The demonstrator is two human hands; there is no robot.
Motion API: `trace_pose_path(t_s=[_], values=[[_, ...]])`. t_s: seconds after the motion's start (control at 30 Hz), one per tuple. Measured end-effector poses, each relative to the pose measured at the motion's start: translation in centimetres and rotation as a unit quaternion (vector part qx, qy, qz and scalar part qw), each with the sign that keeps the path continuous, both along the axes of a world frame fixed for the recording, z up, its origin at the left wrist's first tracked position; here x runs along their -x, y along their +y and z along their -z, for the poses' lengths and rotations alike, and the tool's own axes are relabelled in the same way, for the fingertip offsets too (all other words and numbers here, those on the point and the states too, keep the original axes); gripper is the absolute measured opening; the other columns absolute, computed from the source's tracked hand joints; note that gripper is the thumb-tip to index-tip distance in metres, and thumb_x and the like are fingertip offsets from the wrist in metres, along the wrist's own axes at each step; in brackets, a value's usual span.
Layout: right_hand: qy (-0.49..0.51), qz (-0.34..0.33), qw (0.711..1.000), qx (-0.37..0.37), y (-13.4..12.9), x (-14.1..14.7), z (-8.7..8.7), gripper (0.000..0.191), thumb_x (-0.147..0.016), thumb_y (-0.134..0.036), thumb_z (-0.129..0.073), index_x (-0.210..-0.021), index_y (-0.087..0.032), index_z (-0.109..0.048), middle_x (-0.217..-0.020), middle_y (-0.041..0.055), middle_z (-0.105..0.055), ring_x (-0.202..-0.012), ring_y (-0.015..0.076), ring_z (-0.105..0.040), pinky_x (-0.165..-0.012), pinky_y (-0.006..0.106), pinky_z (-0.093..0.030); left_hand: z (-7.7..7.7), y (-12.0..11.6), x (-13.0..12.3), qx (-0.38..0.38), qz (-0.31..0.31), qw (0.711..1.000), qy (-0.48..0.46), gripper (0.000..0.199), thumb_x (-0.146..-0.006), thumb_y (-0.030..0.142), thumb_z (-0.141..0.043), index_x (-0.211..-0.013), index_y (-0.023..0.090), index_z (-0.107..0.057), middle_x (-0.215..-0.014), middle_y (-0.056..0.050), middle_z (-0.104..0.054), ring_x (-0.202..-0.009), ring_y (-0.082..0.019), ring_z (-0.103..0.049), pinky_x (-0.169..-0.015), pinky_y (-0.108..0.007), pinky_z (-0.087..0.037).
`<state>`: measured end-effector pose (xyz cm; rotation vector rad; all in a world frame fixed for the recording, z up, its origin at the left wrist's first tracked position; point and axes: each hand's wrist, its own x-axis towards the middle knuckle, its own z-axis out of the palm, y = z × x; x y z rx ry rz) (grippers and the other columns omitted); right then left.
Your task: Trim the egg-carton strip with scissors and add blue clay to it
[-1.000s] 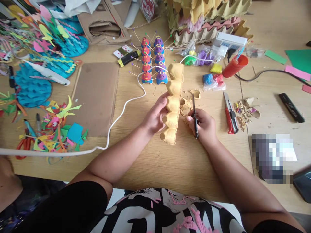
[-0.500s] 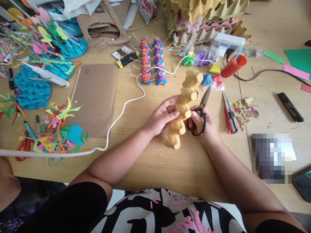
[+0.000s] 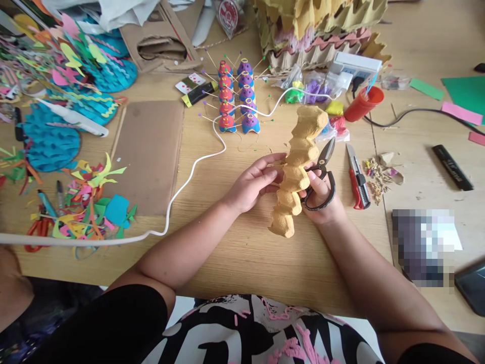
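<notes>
A yellow-tan strip of egg carton (image 3: 297, 174), with a row of several bumps, is held up slightly tilted above the table. At its left edge is my left hand (image 3: 252, 184), closed with the thumb beside the edge and fingertips partly hidden behind it. My right hand (image 3: 322, 202) is closed around black-handled scissors (image 3: 329, 194), whose closed blades point up and away. Some right fingers reach behind the strip's right edge. Beyond the strip stand two rows of painted carton cups with faces and pins, red ones (image 3: 226, 121) and purple ones (image 3: 250, 122).
A red utility knife (image 3: 358, 182) lies right of the scissors, beside scraps (image 3: 379, 182). A white cable (image 3: 197, 162) crosses the table. Left are brown cardboard (image 3: 147, 156) and paper cuttings (image 3: 94, 207). Egg trays (image 3: 314, 55) are stacked behind a red cup (image 3: 366, 103).
The egg carton strip has shifted right and turned a little. My right hand and the scissors have moved slightly right with it. My left thumb has slid off its front face.
</notes>
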<state>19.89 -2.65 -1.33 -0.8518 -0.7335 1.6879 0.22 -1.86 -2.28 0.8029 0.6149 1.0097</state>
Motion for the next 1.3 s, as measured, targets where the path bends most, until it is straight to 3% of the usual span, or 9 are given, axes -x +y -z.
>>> trace_pose_path(t_s=[0.17, 0.4, 0.6, 0.73, 0.87, 1.03, 1.2, 1.3], values=[[0.002, -0.015, 1.0, 0.006, -0.04, -0.12, 0.17, 0.049, -0.075, -0.049, -0.099, -0.101, -0.027, -0.065, -0.06, -0.0098, -0.058, -0.047, 0.0088, -0.044, -0.048, 0.024, -0.038, -0.2, -0.01, -0.13, 0.002, -0.01, 1.0, 0.005, 0.057, -0.087, 0.047, -0.091, -0.135, 0.025, -0.068, -0.09, 0.0, -0.077, -0.086, -0.017, -0.077, -0.075, -0.028, -0.059], [-0.007, -0.027, 1.0, 0.005, -0.11, -0.12, 0.14, 0.049, -0.077, -0.05, -0.098, -0.102, -0.027, -0.064, -0.057, -0.01, -0.056, -0.048, 0.0097, -0.043, -0.05, 0.025, -0.04, -0.09, 0.05, -0.15, -0.016, -0.005, 1.0, -0.009, 0.056, -0.082, 0.037, -0.096, -0.13, 0.024, -0.069, -0.083, 0.003, -0.073, -0.08, -0.014, -0.074, -0.076, -0.027, -0.059], [-0.013, -0.034, 0.999, -0.004, -0.09, -0.05, 0.19, 0.05, -0.076, -0.052, -0.098, -0.101, -0.026, -0.063, -0.058, -0.01, -0.056, -0.047, 0.0078, -0.043, -0.048, 0.022, -0.039, 0.28, 0.0, -0.19, 0.006, -0.018, 1.0, 0.004, 0.048, -0.094, 0.051, -0.084, -0.131, 0.025, -0.069, -0.09, 0.0, -0.078, -0.083, -0.015, -0.075, -0.072, -0.024, -0.058], [-0.03, -0.058, 0.998, -0.006, -0.13, 0.06, 0.25, 0.053, -0.074, -0.054, -0.099, -0.099, -0.026, -0.063, -0.062, -0.0101, -0.054, -0.046, 0.0073, -0.043, -0.046, 0.023, -0.038, 0.39, 0.15, -0.31, 0.011, -0.032, 0.999, 0.005, 0.062, -0.085, 0.063, -0.088, -0.129, 0.026, -0.065, -0.102, -0.002, -0.08, -0.086, -0.016, -0.077, -0.069, -0.025, -0.056], [-0.042, -0.079, 0.996, -0.008, -0.12, 0.23, 0.36, 0.055, -0.071, -0.055, -0.1, -0.099, -0.026, -0.064, -0.061, -0.0104, -0.054, -0.045, 0.0076, -0.042, -0.044, 0.024, -0.036, 0.18, 0.15, -0.38, -0.004, -0.038, 0.999, 0.003, 0.061, -0.08, 0.071, -0.088, -0.111, 0.023, -0.066, -0.108, -0.005, -0.081, -0.098, -0.024, -0.079, -0.078, -0.033, -0.06], [-0.034, -0.081, 0.996, -0.011, -0.08, 0.25, 0.58, 0.054, -0.072, -0.053, -0.1, -0.101, -0.026, -0.063, -0.06, -0.0106, -0.056, -0.044, 0.0078, -0.044, -0.044, 0.023, -0.038, -0.19, 0.1, -0.49, 0.015, -0.052, 0.999, 0.003, 0.057, -0.083, 0.075, -0.082, -0.093, 0.022, -0.063, -0.096, -0.006, -0.078, -0.1, -0.028, -0.079, -0.08, -0.04, -0.062], [-0.033, -0.089, 0.995, -0.002, -0.17, 0.22, 0.61, 0.055, -0.072, -0.051, -0.101, -0.102, -0.025, -0.063, -0.063, -0.0106, -0.058, -0.045, 0.007, -0.046, -0.045, 0.022, -0.039, -0.37, 0.12, -0.52, 0.015, -0.109, 0.994, 0.025, 0.054, -0.076, 0.063, -0.095, -0.088, 0.022, -0.062, -0.081, 0.002, -0.07, -0.076, -0.016, -0.071, -0.071, -0.031, -0.056], [-0.038, -0.087, 0.996, -0.002, -0.15, 0.27, 0.5, 0.056, -0.071, -0.052, -0.101, -0.102, -0.026, -0.062, -0.063, -0.0109, -0.057, -0.045, 0.0072, -0.045, -0.045, 0.023, -0.039, -0.29, 0.12, -0.53, 0.009, -0.113, 0.993, 0.019, 0.049, -0.08, 0.061, -0.092, -0.087, 0.022, -0.062, -0.081, 0.003, -0.07, -0.072, -0.014, -0.067, -0.071, -0.03, -0.056]])
